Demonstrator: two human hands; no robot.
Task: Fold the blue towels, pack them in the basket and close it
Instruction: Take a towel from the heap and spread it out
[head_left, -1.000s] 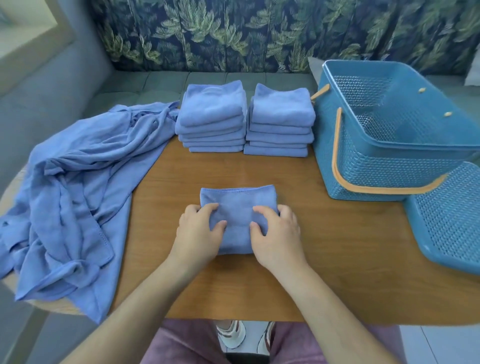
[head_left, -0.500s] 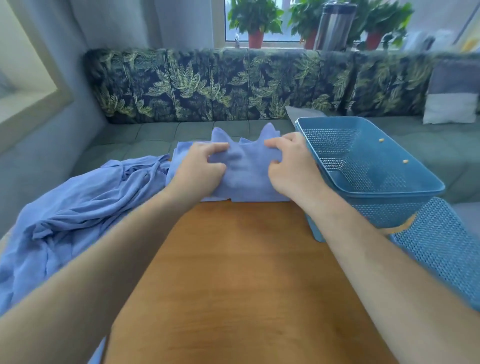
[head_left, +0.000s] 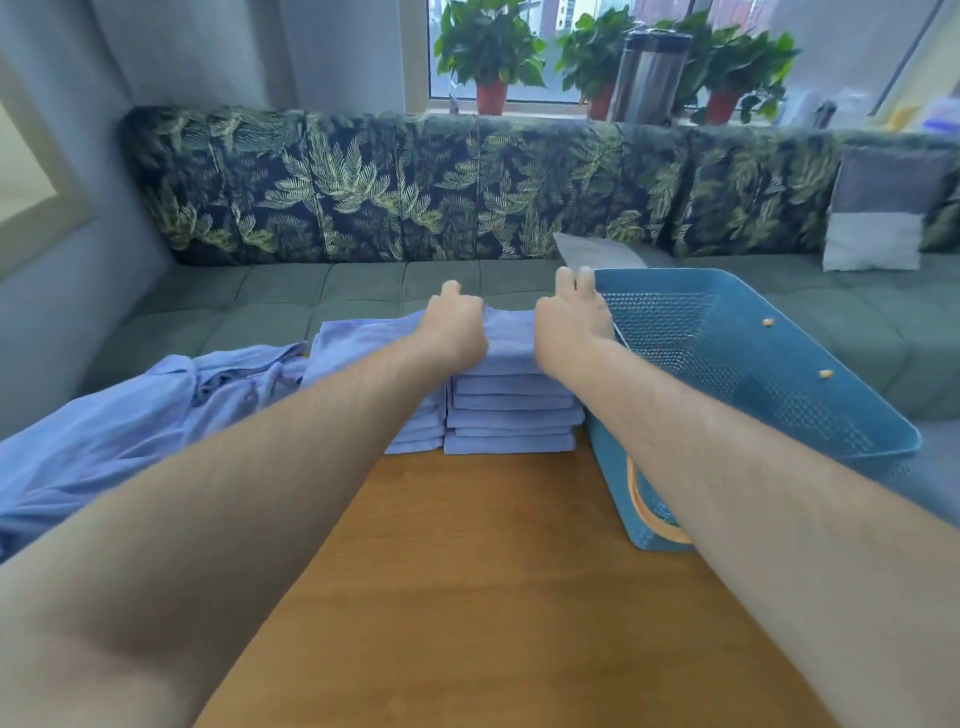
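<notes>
1. Towel (head_left: 509, 338), folded, lies atop the stack (head_left: 511, 415) just beside the basket (head_left: 779, 384), on its left.
2. Left hand (head_left: 457, 332) curls at its edge, hold indeterminate; right hand (head_left: 571, 327) rests straight-fingered on it, grasping nothing.
3. Done: two stacks folded. Outstanding: unfolded heap (head_left: 130, 415) farther left of basket, packing, closing; basket looks empty.

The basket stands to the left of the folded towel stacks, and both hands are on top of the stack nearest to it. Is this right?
Not quite. The head view shows the basket to the right of the folded towel stacks, not the left. The rest holds: the left hand and the right hand are on top of the nearest stack.
</notes>
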